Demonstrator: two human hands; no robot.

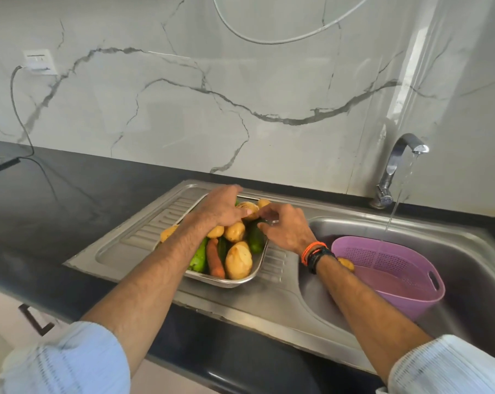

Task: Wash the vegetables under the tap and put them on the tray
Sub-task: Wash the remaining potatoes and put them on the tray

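A steel tray [228, 283] stands on the sink's drainboard, piled with potatoes [238, 260], green cucumbers [255, 240] and a carrot [215, 260]. My left hand [222, 209] lies flat over the back of the pile, its thumb against a potato [248, 207]. My right hand [287, 233] hovers at the tray's right rim, fingers loosely curled with nothing visible between them, fingertips close to that same potato. A purple colander basket [397, 291] sits in the sink bowl with one potato [346, 264] in it. Water runs from the tap [397, 163] into the basket.
The steel sink [474, 251] lies to the right and its ribbed drainboard [152, 226] under the tray. A black countertop [70, 200] stretches left, with a cable [21, 123] from a wall socket. A marble wall stands behind.
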